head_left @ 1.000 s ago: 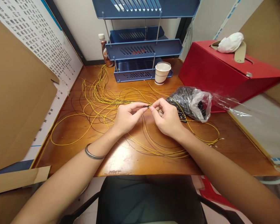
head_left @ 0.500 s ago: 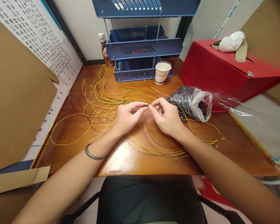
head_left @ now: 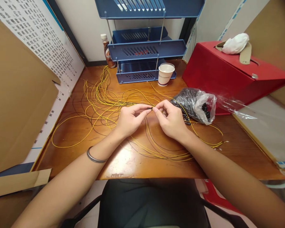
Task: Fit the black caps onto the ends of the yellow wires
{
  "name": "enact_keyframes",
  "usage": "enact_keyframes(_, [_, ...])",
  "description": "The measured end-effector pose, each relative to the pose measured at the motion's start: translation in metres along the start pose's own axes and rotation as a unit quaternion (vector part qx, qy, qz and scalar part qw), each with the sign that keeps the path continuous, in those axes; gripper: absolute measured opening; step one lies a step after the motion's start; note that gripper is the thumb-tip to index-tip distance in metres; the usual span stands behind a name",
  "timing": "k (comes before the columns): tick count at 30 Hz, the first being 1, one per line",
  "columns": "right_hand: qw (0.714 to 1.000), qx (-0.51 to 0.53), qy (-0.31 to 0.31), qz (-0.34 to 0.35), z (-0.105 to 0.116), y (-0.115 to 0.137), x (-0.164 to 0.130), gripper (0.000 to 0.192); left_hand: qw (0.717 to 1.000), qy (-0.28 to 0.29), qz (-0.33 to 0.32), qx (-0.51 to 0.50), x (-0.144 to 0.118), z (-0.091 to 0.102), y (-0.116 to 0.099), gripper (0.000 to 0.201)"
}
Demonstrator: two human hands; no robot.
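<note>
Pinching a tiny black piece (head_left: 149,108) mid-frame with left hand (head_left: 129,120) and a yellow wire (head_left: 161,111) tip with right hand (head_left: 171,122), just above the tabletop (head_left: 123,163); best done slowly, fingertips close, wire straight, hands steady.

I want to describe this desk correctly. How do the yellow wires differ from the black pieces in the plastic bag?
The yellow wires are long, thin and spread in loose loops over the desk; the black pieces are small and heaped inside the plastic bag. The wires lie mostly left of the hands; the bag sits right of the right hand. Both hands, left hand too, pinch something tiny between them. Both lie on the same desk.
</note>
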State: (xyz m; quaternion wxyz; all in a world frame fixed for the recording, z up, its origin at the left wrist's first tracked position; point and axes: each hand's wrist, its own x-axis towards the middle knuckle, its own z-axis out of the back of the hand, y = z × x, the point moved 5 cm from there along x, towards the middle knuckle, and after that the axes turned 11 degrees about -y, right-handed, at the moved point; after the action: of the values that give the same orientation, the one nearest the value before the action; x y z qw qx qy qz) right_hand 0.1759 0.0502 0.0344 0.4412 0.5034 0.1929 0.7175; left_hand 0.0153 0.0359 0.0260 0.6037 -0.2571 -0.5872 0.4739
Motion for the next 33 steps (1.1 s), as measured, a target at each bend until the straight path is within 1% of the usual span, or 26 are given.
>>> enact_keyframes(3, [1.0, -0.001, 0.004, -0.004, -0.0003, 0.0006, -0.0001, 0.012, 1.0, 0.006, 0.024, -0.02, 0.0007, -0.0008, 0.0006, 0.015])
enact_keyframes(6, [1.0, -0.014, -0.002, -0.015, 0.0011, 0.0003, 0.0006, 0.013, 0.997, 0.002, 0.065, -0.043, 0.0015, -0.001, 0.0028, 0.017])
enact_keyframes(9, [1.0, -0.017, -0.006, -0.012, 0.002, 0.0007, 0.001, 0.013, 0.994, -0.004, 0.096, -0.053, 0.0014, -0.001, 0.0041, 0.018])
enact_keyframes(12, [1.0, -0.009, -0.001, -0.007, 0.0009, 0.0009, 0.0, 0.012, 0.993, 0.0, 0.1, -0.058, 0.0011, -0.0011, 0.0032, 0.018])
enact_keyframes(15, [1.0, -0.005, 0.011, -0.004, -0.0016, 0.0008, -0.0019, 0.012, 0.992, 0.022, 0.106, -0.062, 0.0014, -0.0021, 0.0031, 0.02])
enact_keyframes(20, [1.0, -0.023, 0.016, -0.006, -0.0028, 0.0011, -0.0045, 0.009, 0.986, 0.032, 0.137, -0.085, 0.0029, -0.003, 0.0073, 0.026])
enact_keyframes(23, [1.0, -0.019, 0.018, 0.005, -0.003, 0.0039, -0.0056, 0.021, 0.982, 0.034, 0.156, -0.103, 0.0025, -0.0044, 0.0095, 0.029])
enact_keyframes(26, [1.0, -0.017, 0.008, 0.013, -0.0024, 0.0064, -0.0057, 0.018, 0.98, 0.041, 0.159, -0.114, 0.0028, -0.0049, 0.0086, 0.029])
enact_keyframes(29, [0.999, -0.023, -0.004, 0.024, -0.0015, 0.0075, -0.0051, 0.012, 0.98, 0.06, 0.149, -0.114, 0.0037, -0.0045, 0.0059, 0.029])
enact_keyframes(31, [0.999, -0.023, -0.01, 0.032, -0.001, 0.0074, -0.0048, 0.011, 0.98, 0.078, 0.143, -0.112, 0.0038, -0.0049, 0.0046, 0.031])
enact_keyframes(33, [0.999, -0.025, -0.014, 0.044, -0.0006, 0.0074, -0.0045, 0.011, 0.981, 0.085, 0.139, -0.108, 0.0037, -0.0051, 0.0044, 0.032])
